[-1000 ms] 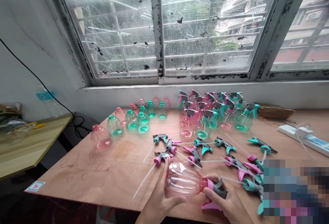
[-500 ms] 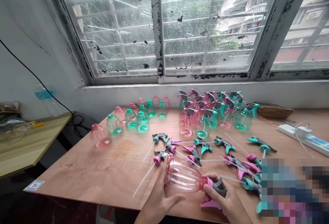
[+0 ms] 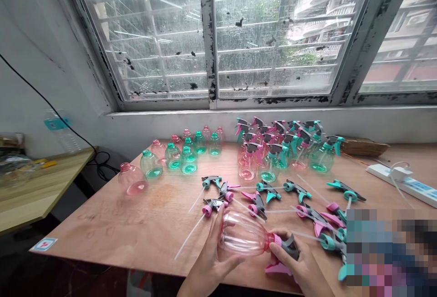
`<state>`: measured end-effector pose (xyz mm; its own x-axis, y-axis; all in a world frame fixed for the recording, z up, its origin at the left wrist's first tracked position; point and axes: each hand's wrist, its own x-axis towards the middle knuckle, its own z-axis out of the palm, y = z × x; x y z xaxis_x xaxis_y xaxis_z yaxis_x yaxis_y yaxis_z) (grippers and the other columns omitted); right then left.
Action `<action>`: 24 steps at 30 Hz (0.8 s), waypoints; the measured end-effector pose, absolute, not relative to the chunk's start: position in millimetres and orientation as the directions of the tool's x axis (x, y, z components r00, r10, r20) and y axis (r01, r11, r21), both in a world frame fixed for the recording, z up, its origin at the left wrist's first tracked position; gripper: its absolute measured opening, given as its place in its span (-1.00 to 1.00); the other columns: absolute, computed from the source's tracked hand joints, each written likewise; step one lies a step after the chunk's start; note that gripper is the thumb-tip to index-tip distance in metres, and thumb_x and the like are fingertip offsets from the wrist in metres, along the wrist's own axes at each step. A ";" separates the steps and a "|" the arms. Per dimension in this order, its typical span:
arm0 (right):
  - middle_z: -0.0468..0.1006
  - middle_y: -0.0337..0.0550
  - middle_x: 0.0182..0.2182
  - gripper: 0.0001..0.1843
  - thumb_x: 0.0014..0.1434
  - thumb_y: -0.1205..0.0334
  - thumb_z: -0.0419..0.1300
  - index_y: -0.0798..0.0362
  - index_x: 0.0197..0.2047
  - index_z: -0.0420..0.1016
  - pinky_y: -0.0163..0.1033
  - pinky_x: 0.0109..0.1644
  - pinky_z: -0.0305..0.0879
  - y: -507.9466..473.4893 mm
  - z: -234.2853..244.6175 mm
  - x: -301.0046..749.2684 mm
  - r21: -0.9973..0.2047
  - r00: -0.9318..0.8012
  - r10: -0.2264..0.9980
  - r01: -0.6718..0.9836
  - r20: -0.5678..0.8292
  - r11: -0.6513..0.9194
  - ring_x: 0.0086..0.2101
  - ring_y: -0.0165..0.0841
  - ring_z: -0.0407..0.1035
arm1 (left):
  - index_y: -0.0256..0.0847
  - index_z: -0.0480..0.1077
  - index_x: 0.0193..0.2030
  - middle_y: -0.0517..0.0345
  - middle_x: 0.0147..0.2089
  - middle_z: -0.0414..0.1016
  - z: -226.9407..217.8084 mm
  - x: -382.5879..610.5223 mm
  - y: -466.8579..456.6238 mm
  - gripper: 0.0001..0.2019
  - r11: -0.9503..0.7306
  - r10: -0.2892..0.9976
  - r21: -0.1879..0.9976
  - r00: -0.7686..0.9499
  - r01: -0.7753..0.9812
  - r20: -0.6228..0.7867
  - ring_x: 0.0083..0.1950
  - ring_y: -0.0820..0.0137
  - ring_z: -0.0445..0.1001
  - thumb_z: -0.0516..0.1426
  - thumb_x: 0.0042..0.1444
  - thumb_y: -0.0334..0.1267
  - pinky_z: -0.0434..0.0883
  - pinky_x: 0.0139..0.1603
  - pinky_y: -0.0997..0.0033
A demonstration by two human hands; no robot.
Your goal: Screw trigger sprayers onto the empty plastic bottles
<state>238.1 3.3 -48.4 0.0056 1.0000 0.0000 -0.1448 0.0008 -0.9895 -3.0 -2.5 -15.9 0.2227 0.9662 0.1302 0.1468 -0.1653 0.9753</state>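
Note:
A clear pink bottle (image 3: 241,234) lies sideways above the table's front part, its neck pointing right. My left hand (image 3: 212,263) cups its base end, with fingers behind it and the thumb along its lower side. At the neck, my right hand (image 3: 300,263) grips a pink and grey trigger spray head (image 3: 290,246); its pink trigger hangs below. The spray head's collar sits against the bottle's neck; whether it is threaded tight I cannot tell. Just beyond lie several loose trigger spray heads (image 3: 257,206) with thin tubes.
Several pink and green bottles without heads (image 3: 173,157) stand at the back left. Several bottles with spray heads (image 3: 269,169) stand at the back centre. A power strip (image 3: 406,183) lies at the right, near a brown wooden-looking piece (image 3: 363,147). The lower right corner is pixelated.
The left thumb has come slightly closer to the bottle's side. The view has shifted a little; the right hand keeps its grip on the spray head.

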 end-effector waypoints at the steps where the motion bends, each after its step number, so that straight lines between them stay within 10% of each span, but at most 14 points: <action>1: 0.57 -0.25 -0.55 -0.52 0.09 -0.16 0.45 0.08 -0.15 0.61 -0.17 -0.38 0.50 3.2 -48.7 237.8 -0.990 0.004 1.000 -0.139 0.002 0.003 -0.49 -0.23 0.47 | 0.14 -0.14 0.59 0.13 0.65 -0.15 -16.9 -3.4 -2.4 0.00 -0.171 0.965 0.973 0.223 0.157 0.134 0.60 0.01 -0.01 0.36 0.16 -0.04 -0.08 0.61 0.02; 12: 0.58 -0.25 -0.56 -0.55 0.09 -0.12 0.46 0.11 -0.19 0.61 -0.21 -0.39 0.44 2.3 -43.7 238.9 -0.995 0.000 0.999 -0.090 0.038 0.038 -0.51 -0.26 0.47 | 0.00 -0.17 0.60 0.00 0.65 -0.16 -17.8 -6.8 -2.2 0.07 -0.154 0.959 0.980 0.257 0.124 0.118 0.64 -0.01 -0.20 0.37 0.12 0.07 -0.17 0.61 -0.03; 24: 0.60 -0.21 -0.51 -0.52 0.10 -0.15 0.44 0.10 -0.16 0.61 -0.18 -0.36 0.54 2.1 -45.1 237.1 -0.998 0.024 1.000 -0.063 0.012 0.014 -0.47 -0.23 0.50 | 0.15 -0.20 0.59 0.07 0.62 -0.04 -21.2 -6.1 -2.0 0.01 -0.182 0.952 0.973 0.271 0.139 0.140 0.51 0.08 0.18 0.35 0.19 -0.06 0.09 0.56 0.09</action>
<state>237.1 2.1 -45.1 0.0242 0.9996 0.0123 -0.0633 0.0138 -0.9979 -6.1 -2.0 -21.2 0.2710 0.9524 0.1396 0.1392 -0.1823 0.9733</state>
